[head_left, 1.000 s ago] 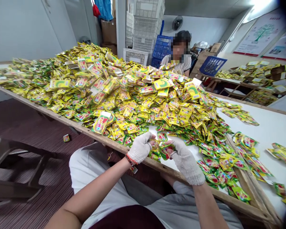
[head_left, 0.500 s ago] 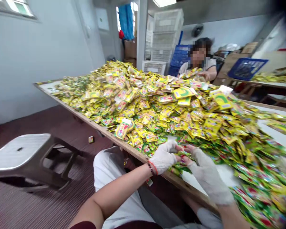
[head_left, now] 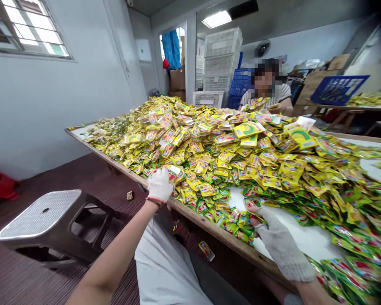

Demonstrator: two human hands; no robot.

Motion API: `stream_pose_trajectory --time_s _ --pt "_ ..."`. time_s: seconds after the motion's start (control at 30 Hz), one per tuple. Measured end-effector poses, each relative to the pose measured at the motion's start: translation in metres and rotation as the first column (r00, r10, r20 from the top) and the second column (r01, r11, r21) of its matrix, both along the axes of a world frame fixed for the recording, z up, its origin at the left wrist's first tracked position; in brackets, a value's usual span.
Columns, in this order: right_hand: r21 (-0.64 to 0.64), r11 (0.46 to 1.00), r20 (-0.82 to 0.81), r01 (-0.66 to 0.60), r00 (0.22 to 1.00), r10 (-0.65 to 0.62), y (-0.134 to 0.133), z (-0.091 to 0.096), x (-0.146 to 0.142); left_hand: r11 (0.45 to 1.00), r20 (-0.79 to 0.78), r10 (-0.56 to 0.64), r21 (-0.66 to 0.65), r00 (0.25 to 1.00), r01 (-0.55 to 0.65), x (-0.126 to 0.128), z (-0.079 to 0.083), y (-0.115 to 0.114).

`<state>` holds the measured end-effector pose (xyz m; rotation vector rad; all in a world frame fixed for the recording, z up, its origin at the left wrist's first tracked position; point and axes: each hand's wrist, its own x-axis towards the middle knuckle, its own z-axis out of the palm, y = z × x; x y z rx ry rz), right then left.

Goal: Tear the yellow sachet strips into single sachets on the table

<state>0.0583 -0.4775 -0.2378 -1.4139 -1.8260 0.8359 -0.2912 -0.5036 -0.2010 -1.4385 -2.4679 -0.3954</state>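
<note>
My left hand (head_left: 159, 186), in a white knitted glove with bare fingertips, is at the near edge of the table. Its fingers close over the left end of a small printed box (head_left: 177, 173) with a white flap. My right hand (head_left: 274, 239), gloved likewise, rests low over the tabletop, its fingers bent round a few green sachets (head_left: 252, 217); the glove and fingers partly hide them. Around both hands spreads a big heap of yellow and green sachets (head_left: 222, 165), with several flat yellow boxes (head_left: 248, 129) lying on top.
A wooden rim (head_left: 206, 222) edges the table. Across the heap sits a co-worker (head_left: 266, 93) with packets in hand. On the left stands a plastic stool (head_left: 44, 212). Small boxes (head_left: 206, 250) lie on the floor. White crates (head_left: 222, 59) are stacked behind.
My left hand has left my right hand and moved leftward to the small box at the table edge. My right hand stays near the same spot. The view has tilted up slightly.
</note>
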Motion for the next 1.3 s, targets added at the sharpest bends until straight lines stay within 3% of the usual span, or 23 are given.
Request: stream_pose_trajectory --time_s 0.07,0.13,0.23,0.33,0.4,0.5,0.6,0.7,0.87,1.0,1.2,1.3 --pt "0.042 0.999 -0.065 0.015 0.998 -0.013 -0.005 0.008 -0.010 0.988 -0.043 -0.134 0.077 0.990 0.137 0.011 -0.003 -0.009" --pt "-0.002 1.000 -0.178 0.028 0.984 -0.028 -0.011 0.014 -0.018 0.938 -0.005 -0.328 0.118 0.945 0.326 0.038 -0.006 -0.018" --pt "-0.107 0.994 -0.407 0.027 0.911 -0.069 -0.013 0.016 -0.026 0.810 0.153 -0.586 0.126 0.796 0.573 0.088 -0.011 -0.023" --pt "-0.022 0.998 -0.387 0.058 0.920 -0.062 -0.007 0.012 -0.021 0.703 0.205 -0.708 0.121 0.676 0.700 0.128 -0.016 -0.019" --pt "0.154 0.985 -0.225 0.082 0.973 -0.046 -0.006 0.010 -0.011 0.665 0.189 -0.744 0.110 0.641 0.739 0.144 -0.018 -0.019" --pt "0.367 0.930 0.038 0.013 0.999 -0.029 -0.012 0.014 0.005 0.623 0.114 -0.781 0.084 0.614 0.778 0.153 -0.025 -0.017" --pt "0.391 0.904 0.334 -0.174 0.942 0.037 -0.008 0.018 0.012 0.586 -0.006 -0.810 0.023 0.586 0.810 0.155 -0.043 0.004" --pt "0.405 0.903 0.495 -0.146 0.865 -0.082 0.002 0.021 0.014 0.568 -0.033 -0.822 0.019 0.568 0.823 0.165 -0.052 0.022" --pt "0.427 0.903 0.469 -0.044 0.865 -0.179 -0.004 0.012 0.014 0.517 0.048 -0.855 0.010 0.516 0.856 0.179 -0.041 0.012" --pt "0.401 0.915 0.448 -0.049 0.882 -0.149 -0.003 -0.001 0.014 0.513 0.082 -0.857 0.052 0.509 0.857 0.181 -0.042 0.013" --pt "0.136 0.990 0.110 -0.027 0.994 0.012 0.001 0.007 0.027 0.560 -0.060 -0.827 0.014 0.560 0.829 0.181 -0.042 0.018" --pt "0.108 0.993 0.011 0.036 0.999 -0.037 -0.002 0.013 0.032 0.542 -0.043 -0.839 0.031 0.543 0.840 0.184 -0.037 0.014"
